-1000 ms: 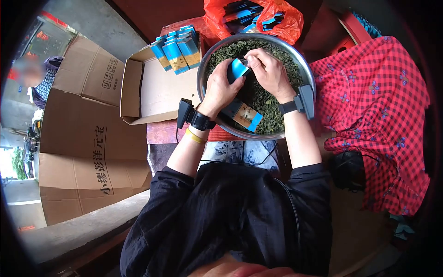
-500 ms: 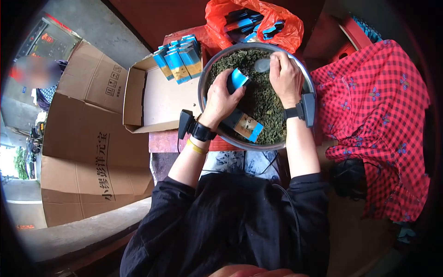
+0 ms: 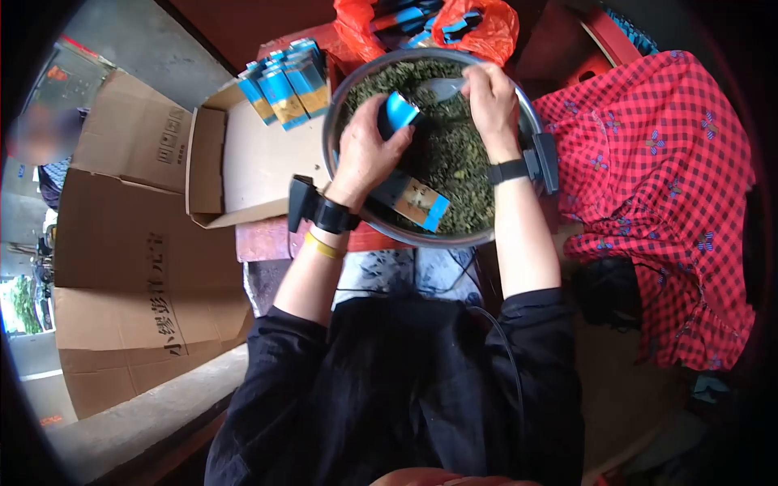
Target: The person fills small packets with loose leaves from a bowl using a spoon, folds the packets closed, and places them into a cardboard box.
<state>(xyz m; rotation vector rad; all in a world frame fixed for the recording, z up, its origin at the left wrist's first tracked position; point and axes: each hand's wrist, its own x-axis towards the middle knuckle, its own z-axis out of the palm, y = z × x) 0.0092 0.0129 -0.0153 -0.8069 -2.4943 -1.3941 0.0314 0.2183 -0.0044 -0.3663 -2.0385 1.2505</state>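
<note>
A round metal basin (image 3: 421,55) holds dried green leaves (image 3: 460,174). Over its left part, my left hand (image 3: 366,152) grips an upright blue packet (image 3: 400,112) between thumb and fingers; the packet's top edge faces the leaves. My right hand (image 3: 492,109), at the basin's upper right, is closed on the handle of a clear plastic scoop (image 3: 444,87), whose bowl lies at the leaves. Another packet, blue and gold (image 3: 421,204), rests on the leaves at the near side, partly under my left wrist.
Left of the basin stands a shallow cardboard box (image 3: 267,174) with several blue and gold packets (image 3: 285,91) grouped at its far end. Behind is a red plastic bag (image 3: 478,32) of packets. A large carton (image 3: 154,267) stands left; red checked cloth (image 3: 648,186) hangs right. A person is at far left.
The whole view has shifted, so everything appears further left and higher. Both hands keep their hold on the packet and the scoop, staying in nearly the same places over the basin.
</note>
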